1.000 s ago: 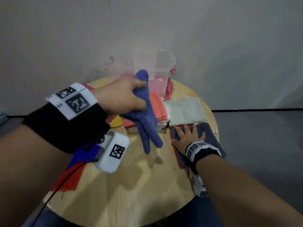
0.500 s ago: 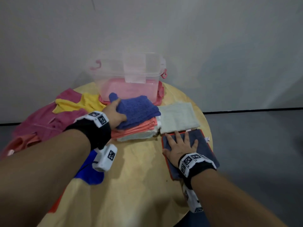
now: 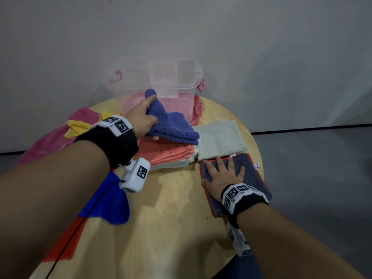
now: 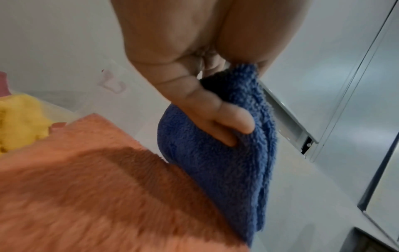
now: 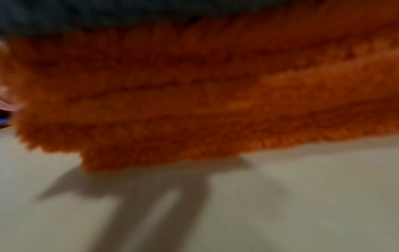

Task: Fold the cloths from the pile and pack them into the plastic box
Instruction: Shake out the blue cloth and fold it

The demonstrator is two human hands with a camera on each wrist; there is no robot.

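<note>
While the left hand (image 3: 142, 119) curls round one end of a folded, fluffy purple-blue cloth (image 3: 173, 128), its thumb presses into the pile from one side and the other fingers close on the far side, as the left wrist view shows (image 4: 215, 117). That cloth lies on top of a stack of folded salmon-orange cloths (image 3: 167, 153), just in front of the clear plastic box with pink latches (image 3: 181, 77) at the back of the round wooden table (image 3: 171, 218). Beside the stack lies a folded pale green cloth (image 3: 219, 140).

Nearer the table's right edge, the right hand (image 3: 222, 177) lies flat, fingers straight and spread, palm down on a folded dark grey cloth with an orange border (image 3: 252, 174). To the left sits the loose pile: pink (image 3: 52, 137), yellow (image 3: 77, 126), bright blue (image 3: 109, 204) and red (image 3: 64, 244) cloths.
</note>
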